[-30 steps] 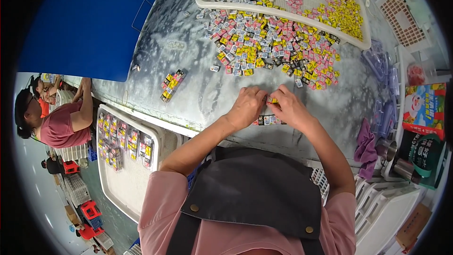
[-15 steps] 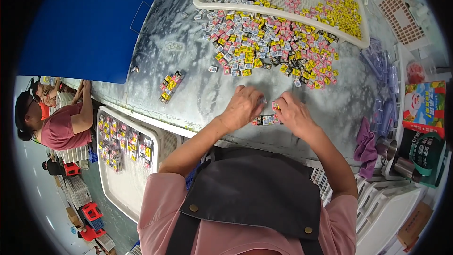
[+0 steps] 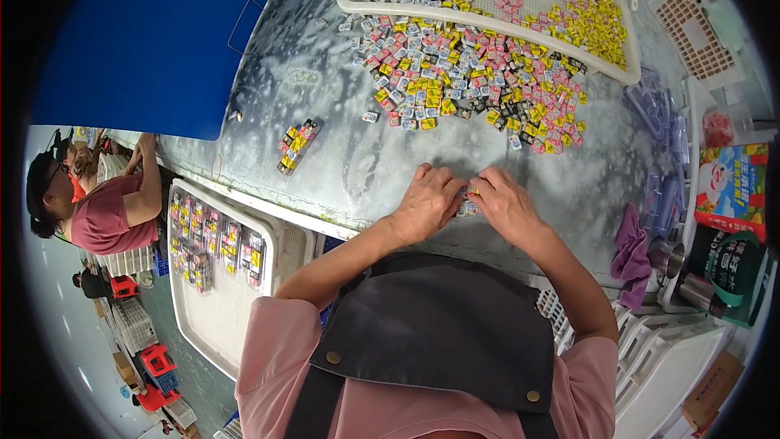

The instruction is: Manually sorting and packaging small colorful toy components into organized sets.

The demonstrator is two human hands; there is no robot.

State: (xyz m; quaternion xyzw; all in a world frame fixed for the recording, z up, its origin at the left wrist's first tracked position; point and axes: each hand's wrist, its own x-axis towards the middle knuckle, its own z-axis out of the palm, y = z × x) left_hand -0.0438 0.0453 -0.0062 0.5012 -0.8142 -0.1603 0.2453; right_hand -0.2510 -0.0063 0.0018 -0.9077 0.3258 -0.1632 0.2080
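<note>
Close to the table's near edge, my left hand [image 3: 428, 205] and my right hand [image 3: 505, 202] are drawn together, fingers bent and pinched. Between them shows a short row of small printed blocks [image 3: 468, 206] in pink, white and yellow. Each hand presses on one end, and the fingers cover much of the row. A finished-looking cluster of such blocks [image 3: 297, 146] lies apart, to the left. Beyond my hands spreads a loose heap of the blocks [image 3: 443, 73] in white, pink, yellow and black.
A white tray [image 3: 487, 23] of sorted blocks stands at the back. Lower left, another white tray [image 3: 195, 309] holds several packed sets. A blue panel [image 3: 154, 41] borders the table. On the right are clear plastic cases [image 3: 650, 106], a purple cloth [image 3: 630, 248] and a metal cup [image 3: 666, 256]. A co-worker [image 3: 114, 211] is at left.
My hands have come closer together over the row. The left hand has moved slightly right and down onto it, and the right-hand block is now lowered against the row.
</note>
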